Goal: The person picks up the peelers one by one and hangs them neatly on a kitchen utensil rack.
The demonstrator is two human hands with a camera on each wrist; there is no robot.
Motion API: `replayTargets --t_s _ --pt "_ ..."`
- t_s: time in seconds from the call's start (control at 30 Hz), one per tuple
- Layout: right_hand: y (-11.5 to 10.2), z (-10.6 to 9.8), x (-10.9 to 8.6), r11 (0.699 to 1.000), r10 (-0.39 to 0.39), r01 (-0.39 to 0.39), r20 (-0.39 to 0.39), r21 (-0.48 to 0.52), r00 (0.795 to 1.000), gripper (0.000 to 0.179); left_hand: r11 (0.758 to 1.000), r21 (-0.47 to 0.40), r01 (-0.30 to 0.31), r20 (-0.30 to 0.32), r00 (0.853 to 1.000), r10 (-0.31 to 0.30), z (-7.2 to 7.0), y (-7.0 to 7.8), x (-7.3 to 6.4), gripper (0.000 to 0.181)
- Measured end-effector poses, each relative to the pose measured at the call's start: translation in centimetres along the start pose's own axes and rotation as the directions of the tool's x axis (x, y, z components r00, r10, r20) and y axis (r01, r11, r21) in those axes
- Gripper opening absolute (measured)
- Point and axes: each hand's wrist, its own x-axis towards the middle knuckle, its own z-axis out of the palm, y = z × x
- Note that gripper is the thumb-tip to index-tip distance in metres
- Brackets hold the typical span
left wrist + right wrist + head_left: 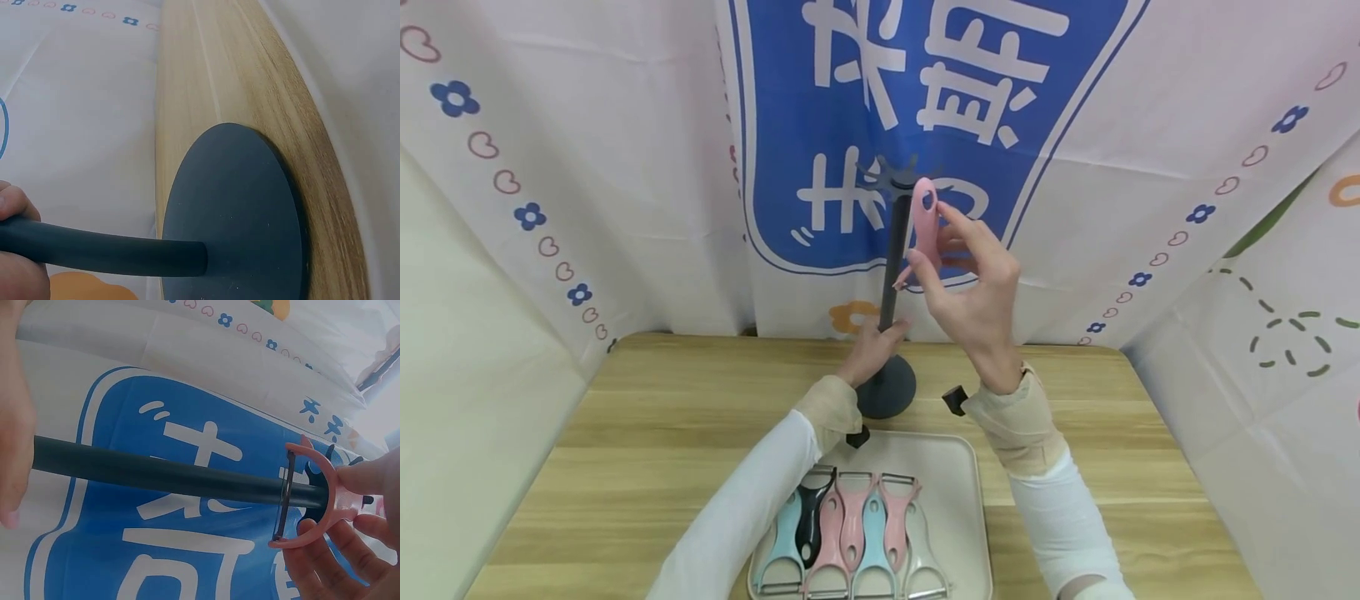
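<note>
My left hand [874,352] grips the lower pole [125,251] of a dark upright stand, just above its round base [237,187]. Between the thumb and fingers of my right hand [981,271] is a pink peeler [924,229], its handle with the oval hole pointing up. The peeler is beside the pole, close to the ring of hooks [889,177] at the stand's top, and overlaps it in the head view. In the right wrist view its metal blade [285,495] crosses in front of the pole.
A pale tray [958,492] on the wooden table [647,433] holds several peelers in pink, light blue, black and white, laid side by side with heads alternating. Behind the stand hangs a white cloth with a blue printed panel [782,108].
</note>
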Motion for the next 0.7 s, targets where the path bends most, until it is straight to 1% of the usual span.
replayTargets --t_s 0.23,0.43,0.7 --pt "0.4 0.6 -0.3 1.000 0.012 -0.012 0.010 -0.005 1.000 0.056 1.000 -0.001 0.000 0.012 1.000 0.000 -0.2 -0.1 0.0 0.051" --pt "0.6 0.9 -0.5 1.000 0.016 -0.016 -0.001 -0.001 1.000 0.057 1.000 0.004 0.002 0.013 1.000 -0.002 -0.2 -0.3 0.1 0.051" --pt "0.9 1.1 -0.6 1.000 0.009 -0.009 -0.009 0.012 1.000 0.060 1.000 -0.010 0.013 0.002 1.000 -0.013 -0.1 -0.1 0.2 0.049"
